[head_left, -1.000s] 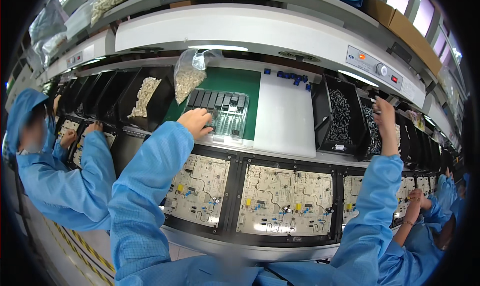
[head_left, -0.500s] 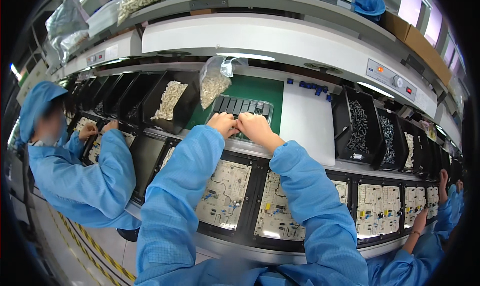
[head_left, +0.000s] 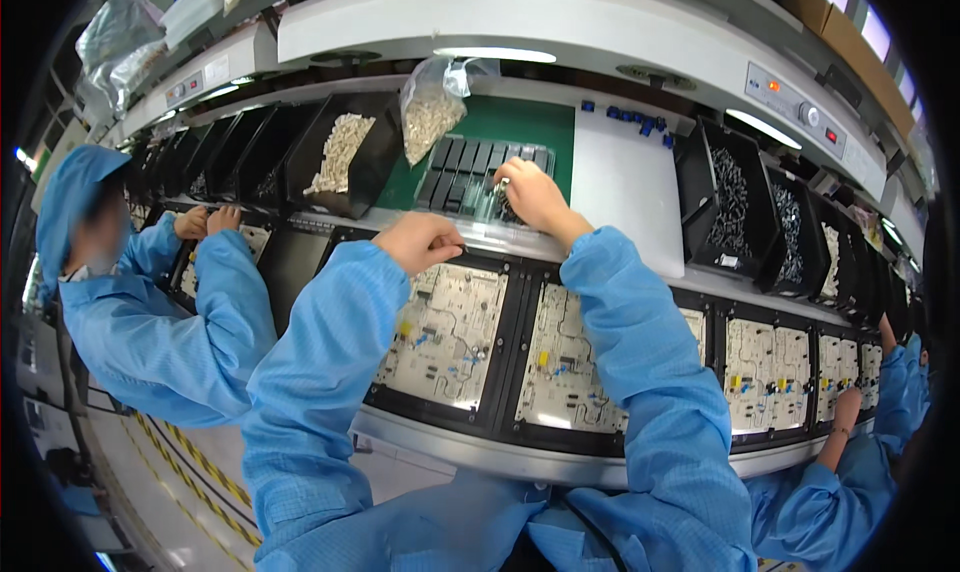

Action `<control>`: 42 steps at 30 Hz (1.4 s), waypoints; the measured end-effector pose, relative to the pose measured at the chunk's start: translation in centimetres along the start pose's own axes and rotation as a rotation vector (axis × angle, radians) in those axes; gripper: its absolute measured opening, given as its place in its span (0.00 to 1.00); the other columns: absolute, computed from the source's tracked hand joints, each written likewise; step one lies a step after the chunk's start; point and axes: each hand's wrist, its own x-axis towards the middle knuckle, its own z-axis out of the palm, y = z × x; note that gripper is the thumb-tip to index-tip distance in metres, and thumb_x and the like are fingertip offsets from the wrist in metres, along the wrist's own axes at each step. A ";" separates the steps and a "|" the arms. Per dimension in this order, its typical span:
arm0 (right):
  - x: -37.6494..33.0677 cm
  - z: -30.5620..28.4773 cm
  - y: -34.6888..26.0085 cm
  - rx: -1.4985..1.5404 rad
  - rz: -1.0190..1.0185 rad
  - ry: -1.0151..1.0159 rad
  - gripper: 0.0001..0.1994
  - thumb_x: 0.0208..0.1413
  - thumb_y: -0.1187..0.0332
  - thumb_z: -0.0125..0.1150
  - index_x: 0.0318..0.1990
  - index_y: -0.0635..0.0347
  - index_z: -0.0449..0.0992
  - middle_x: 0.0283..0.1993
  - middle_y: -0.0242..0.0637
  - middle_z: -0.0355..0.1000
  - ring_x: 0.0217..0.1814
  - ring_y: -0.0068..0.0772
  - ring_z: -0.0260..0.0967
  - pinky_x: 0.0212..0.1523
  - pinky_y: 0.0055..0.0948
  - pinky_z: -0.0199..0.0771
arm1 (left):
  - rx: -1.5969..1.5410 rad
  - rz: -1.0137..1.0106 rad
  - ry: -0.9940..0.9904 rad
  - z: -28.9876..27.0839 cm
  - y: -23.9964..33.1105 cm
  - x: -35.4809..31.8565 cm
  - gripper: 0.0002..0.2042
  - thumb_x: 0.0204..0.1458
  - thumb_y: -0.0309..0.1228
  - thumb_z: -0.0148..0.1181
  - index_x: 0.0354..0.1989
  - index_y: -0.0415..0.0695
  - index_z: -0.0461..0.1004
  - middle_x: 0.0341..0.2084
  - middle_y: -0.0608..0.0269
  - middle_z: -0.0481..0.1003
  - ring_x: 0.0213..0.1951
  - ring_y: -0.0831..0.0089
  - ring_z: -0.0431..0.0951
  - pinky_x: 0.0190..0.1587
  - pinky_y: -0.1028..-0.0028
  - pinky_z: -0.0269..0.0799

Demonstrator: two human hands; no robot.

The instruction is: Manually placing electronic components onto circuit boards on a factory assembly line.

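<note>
My left hand (head_left: 418, 243) is closed in a pinch above the upper edge of a pale circuit board (head_left: 446, 322) in a black frame. A small dark bit shows at its fingertips, too small to name. My right hand (head_left: 537, 196) reaches over the right part of a clear plastic tray (head_left: 424, 208), which holds rows of dark grey rectangular parts (head_left: 470, 156). Its fingers are bent together near a small part with shiny metal bits; what exactly they grip is partly hidden. Under my right forearm lies another circuit board (head_left: 560, 372).
A clear bag of pale pieces (head_left: 432, 107) hangs behind the tray. Black bins hold pale parts (head_left: 343, 152) at left and dark parts (head_left: 728, 197) at right. Blue components (head_left: 640, 122) lie on a white sheet (head_left: 620, 202). Co-workers (head_left: 165, 282) work on both sides.
My hands, together at the tray before, have parted. The left has come nearer, down to the board; the right has shifted slightly right over the tray. The whole view has tilted a little.
</note>
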 end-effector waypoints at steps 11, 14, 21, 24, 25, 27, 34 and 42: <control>-1.2 -1.5 -0.9 0.100 0.080 0.239 0.11 0.43 0.85 0.49 0.35 0.63 0.65 0.37 0.44 0.63 0.37 0.40 0.67 0.39 0.30 0.68 | 0.168 0.138 0.055 3.7 -0.5 -5.5 0.08 0.43 0.26 0.59 0.34 0.42 0.75 0.27 0.57 0.74 0.33 0.60 0.73 0.37 0.67 0.68; -3.4 -5.8 -4.9 0.497 0.488 0.044 0.11 0.47 0.78 0.57 0.36 0.64 0.62 0.28 0.36 0.64 0.19 0.23 0.68 0.20 0.22 0.68 | 0.053 0.256 0.052 3.9 3.0 -5.4 0.07 0.42 0.26 0.60 0.31 0.41 0.75 0.25 0.58 0.74 0.31 0.60 0.73 0.35 0.67 0.69; -14.2 -13.2 -10.1 0.530 0.603 -0.500 0.05 0.50 0.75 0.52 0.34 0.62 0.64 0.27 0.32 0.66 0.28 0.21 0.66 0.27 0.19 0.66 | 0.081 0.291 -0.090 7.3 6.8 -0.6 0.08 0.43 0.31 0.59 0.32 0.44 0.75 0.27 0.60 0.74 0.33 0.61 0.73 0.37 0.67 0.69; -18.0 -14.0 -12.0 0.609 0.621 -0.477 0.03 0.52 0.77 0.48 0.34 0.62 0.64 0.25 0.33 0.67 0.29 0.22 0.66 0.30 0.20 0.66 | 0.156 0.299 -0.140 8.7 7.5 1.4 0.08 0.44 0.32 0.59 0.32 0.45 0.75 0.28 0.60 0.74 0.34 0.61 0.73 0.38 0.67 0.69; -18.4 -14.3 -12.2 0.603 0.625 -0.472 0.03 0.52 0.77 0.48 0.34 0.62 0.64 0.25 0.33 0.67 0.29 0.22 0.66 0.30 0.20 0.66 | 0.182 0.294 -0.153 9.2 7.4 1.7 0.08 0.44 0.32 0.59 0.32 0.45 0.75 0.28 0.60 0.74 0.34 0.61 0.73 0.39 0.67 0.69; -18.9 -14.1 -12.7 0.756 0.815 -0.363 0.03 0.53 0.79 0.44 0.35 0.63 0.63 0.25 0.34 0.67 0.29 0.22 0.66 0.30 0.21 0.66 | 0.209 0.291 -0.174 10.3 6.8 2.0 0.08 0.44 0.32 0.59 0.32 0.45 0.75 0.28 0.61 0.74 0.35 0.61 0.73 0.39 0.67 0.69; -19.6 -14.2 -11.9 0.571 0.788 -0.004 0.06 0.50 0.79 0.54 0.34 0.64 0.64 0.24 0.34 0.67 0.25 0.19 0.67 0.24 0.16 0.66 | 0.161 0.269 -0.136 10.8 7.0 2.4 0.08 0.45 0.30 0.58 0.33 0.42 0.75 0.28 0.57 0.72 0.35 0.59 0.73 0.39 0.66 0.69; -19.5 -14.9 -12.3 0.508 0.763 0.019 0.06 0.48 0.81 0.56 0.35 0.68 0.69 0.30 0.37 0.72 0.33 0.22 0.73 0.34 0.16 0.73 | 0.165 0.284 -0.117 10.5 6.9 1.8 0.08 0.45 0.30 0.58 0.33 0.42 0.74 0.30 0.57 0.73 0.36 0.59 0.73 0.39 0.66 0.69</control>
